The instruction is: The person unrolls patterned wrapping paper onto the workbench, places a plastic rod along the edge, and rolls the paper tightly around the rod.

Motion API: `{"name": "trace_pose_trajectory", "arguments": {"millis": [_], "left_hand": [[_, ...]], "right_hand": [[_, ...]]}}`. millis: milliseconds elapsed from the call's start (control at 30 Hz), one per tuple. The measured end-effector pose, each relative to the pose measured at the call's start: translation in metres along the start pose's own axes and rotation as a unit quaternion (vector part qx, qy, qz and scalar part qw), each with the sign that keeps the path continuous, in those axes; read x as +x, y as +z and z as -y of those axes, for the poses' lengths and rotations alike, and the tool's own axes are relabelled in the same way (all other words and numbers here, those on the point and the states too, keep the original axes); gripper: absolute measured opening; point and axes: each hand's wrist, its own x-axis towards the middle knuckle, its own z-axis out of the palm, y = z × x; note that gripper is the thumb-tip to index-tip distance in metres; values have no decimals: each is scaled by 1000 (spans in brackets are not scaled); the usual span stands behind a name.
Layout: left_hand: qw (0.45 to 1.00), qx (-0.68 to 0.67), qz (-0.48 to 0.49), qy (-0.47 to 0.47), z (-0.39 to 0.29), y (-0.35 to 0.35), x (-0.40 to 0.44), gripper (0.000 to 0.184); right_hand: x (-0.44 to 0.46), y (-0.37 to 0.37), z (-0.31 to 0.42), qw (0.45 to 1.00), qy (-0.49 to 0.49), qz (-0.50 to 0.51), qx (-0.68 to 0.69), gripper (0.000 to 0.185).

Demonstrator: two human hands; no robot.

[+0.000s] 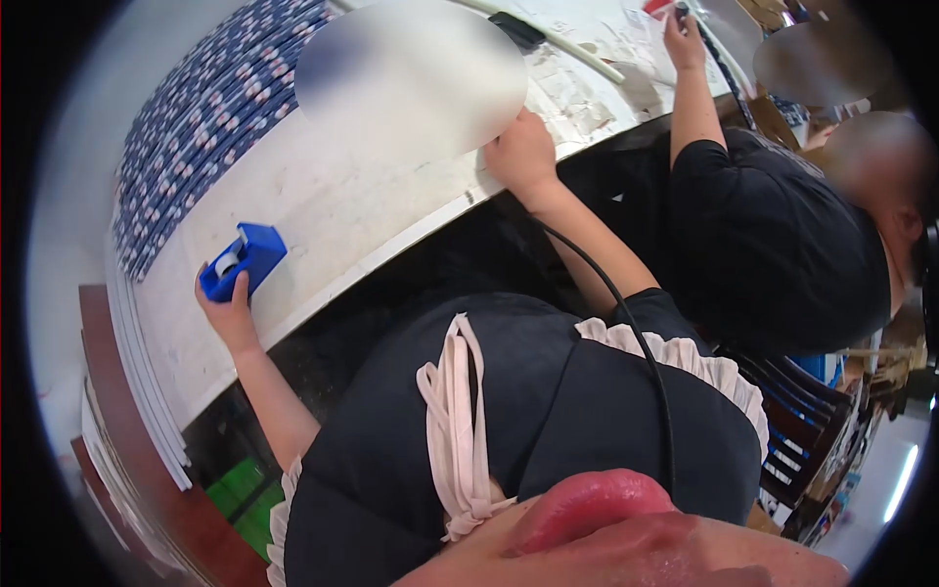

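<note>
My left hand (pixel 229 311) is closed around a blue tape dispenser (pixel 256 256), its thumb across the near side and a pale roll (pixel 228 264) inside. The dispenser is at the left part of the white table (pixel 342 210). Farther right, my right hand (pixel 525 155) rests by the table's front edge with its fingers curled in. A blurred patch covers the area just beyond that hand, so anything in its fingers is hidden.
Navy flower-patterned fabric (pixel 210 122) lies in a layered stack at the back left. White rods (pixel 558 44) and a black object (pixel 516 31) lie at the top. A co-worker in a black shirt (pixel 773 235) sits at right, one hand (pixel 684 41) over the table.
</note>
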Motion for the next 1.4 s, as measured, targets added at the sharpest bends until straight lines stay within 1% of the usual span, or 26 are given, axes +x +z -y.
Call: {"name": "trace_pose_trajectory", "arguments": {"millis": [133,200,233,333,367,467,767,867,1067,1400], "left_hand": [[1000,21,-5,-10,-5,0,-1,80],[1000,6,1,-11,-8,0,0,81],[1000,6,0,-19,-11,0,-1,83],[1000,7,0,-30,-14,0,-2,84],[1000,7,3,-31,-13,0,-1,85],[999,-18,8,-33,-8,0,-1,86],[999,-29,10,-29,-12,0,-2,87],[999,-16,17,-27,-12,0,-1,82],[999,-31,18,-37,-13,1,-2,82],[999,-10,17,-29,-15,0,-3,81]], "right_hand": [[-1,1,0,1000,-20,-6,-4,20],[0,0,3,999,-23,-11,-23,19],[-1,-1,4,999,-12,6,-31,29],[-1,-2,7,999,-11,9,-41,29],[-2,1,5,998,-37,-21,-47,21],[-2,1,6,998,-33,-16,-55,21],[-3,2,6,997,-41,-23,-57,21],[-2,1,7,997,-38,-19,-58,21],[-3,1,7,997,-38,-18,-59,22],[-3,2,6,997,-41,-22,-57,22]]}}
